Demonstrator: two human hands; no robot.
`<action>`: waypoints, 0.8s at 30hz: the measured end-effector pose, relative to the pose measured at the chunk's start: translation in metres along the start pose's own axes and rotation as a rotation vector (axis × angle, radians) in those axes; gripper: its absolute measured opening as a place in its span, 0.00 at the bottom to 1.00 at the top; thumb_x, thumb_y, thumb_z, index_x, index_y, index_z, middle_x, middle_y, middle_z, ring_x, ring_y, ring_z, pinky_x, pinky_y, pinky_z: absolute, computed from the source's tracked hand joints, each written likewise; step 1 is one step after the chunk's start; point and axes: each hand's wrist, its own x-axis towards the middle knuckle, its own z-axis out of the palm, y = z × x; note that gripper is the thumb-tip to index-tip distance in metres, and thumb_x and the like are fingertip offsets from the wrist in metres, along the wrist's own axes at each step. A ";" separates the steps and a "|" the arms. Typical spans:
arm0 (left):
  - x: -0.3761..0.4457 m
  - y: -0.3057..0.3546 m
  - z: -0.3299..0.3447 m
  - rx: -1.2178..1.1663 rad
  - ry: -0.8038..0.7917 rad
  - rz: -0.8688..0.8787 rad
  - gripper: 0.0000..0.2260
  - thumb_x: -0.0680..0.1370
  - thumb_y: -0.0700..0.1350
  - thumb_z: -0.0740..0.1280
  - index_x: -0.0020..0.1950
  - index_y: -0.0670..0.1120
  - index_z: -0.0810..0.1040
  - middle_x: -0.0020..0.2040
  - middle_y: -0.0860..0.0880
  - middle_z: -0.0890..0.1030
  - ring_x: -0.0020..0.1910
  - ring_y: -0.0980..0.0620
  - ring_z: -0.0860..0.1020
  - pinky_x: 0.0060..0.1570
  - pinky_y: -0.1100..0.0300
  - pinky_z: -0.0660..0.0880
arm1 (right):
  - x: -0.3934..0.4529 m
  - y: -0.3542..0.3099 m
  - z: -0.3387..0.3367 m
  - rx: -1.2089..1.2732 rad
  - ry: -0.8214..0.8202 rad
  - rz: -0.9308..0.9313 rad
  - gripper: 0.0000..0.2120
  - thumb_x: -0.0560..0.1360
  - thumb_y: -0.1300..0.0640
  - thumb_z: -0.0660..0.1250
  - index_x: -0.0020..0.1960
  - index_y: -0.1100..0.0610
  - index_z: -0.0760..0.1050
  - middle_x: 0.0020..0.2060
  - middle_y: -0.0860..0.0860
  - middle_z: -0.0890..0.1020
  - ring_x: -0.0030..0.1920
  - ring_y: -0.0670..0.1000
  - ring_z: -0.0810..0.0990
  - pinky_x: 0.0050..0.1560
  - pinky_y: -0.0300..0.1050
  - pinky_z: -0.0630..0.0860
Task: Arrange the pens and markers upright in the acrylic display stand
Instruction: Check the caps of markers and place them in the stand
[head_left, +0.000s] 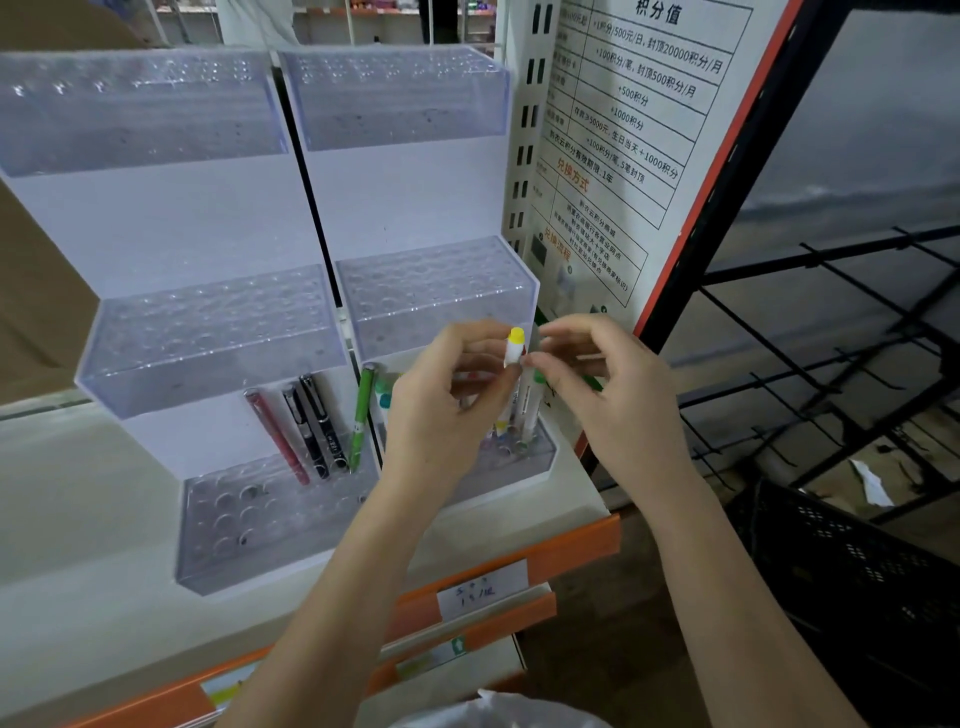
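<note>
Both forearms rise from the bottom of the frame to the lowest tier of the right acrylic display stand (540, 457), at centre right. Left hand (447, 405) pinches a yellow-capped marker (514, 349) near its top, long axis nearly upright, cap up, its lower end seemingly down among the holes. Right hand (608, 384), just right of it, has thumb and forefinger closed on the top of a green-capped marker (531, 410) standing alongside, almost touching the first. Left hand is nearer the yellow marker; seating it likely calls for a straight push down. Left of centre, a red pen (278, 439), two black pens (314, 423) and a green pen (361, 418) lean in the left stand (208, 540). Upper right, a poster (623, 130) reads "积分值", "+500积分", "兑换方式".
</note>
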 end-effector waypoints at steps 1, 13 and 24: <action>0.000 -0.001 0.001 0.013 -0.004 0.030 0.11 0.74 0.37 0.69 0.53 0.48 0.76 0.44 0.53 0.81 0.45 0.57 0.80 0.46 0.68 0.74 | 0.001 -0.004 -0.001 0.056 -0.004 0.002 0.10 0.73 0.58 0.70 0.53 0.59 0.78 0.44 0.46 0.81 0.47 0.40 0.78 0.48 0.29 0.73; -0.011 -0.012 -0.010 0.258 -0.066 0.009 0.08 0.74 0.39 0.68 0.51 0.47 0.81 0.47 0.54 0.81 0.45 0.60 0.78 0.48 0.70 0.74 | 0.000 0.003 0.002 0.071 0.000 -0.029 0.06 0.74 0.60 0.69 0.51 0.58 0.78 0.44 0.47 0.81 0.46 0.42 0.79 0.47 0.30 0.74; -0.040 -0.019 -0.040 0.675 -0.258 0.050 0.12 0.76 0.50 0.61 0.48 0.48 0.81 0.45 0.53 0.82 0.42 0.53 0.80 0.39 0.62 0.77 | 0.000 0.011 0.007 0.016 -0.029 0.008 0.07 0.74 0.58 0.68 0.52 0.55 0.75 0.45 0.47 0.80 0.47 0.41 0.78 0.47 0.28 0.74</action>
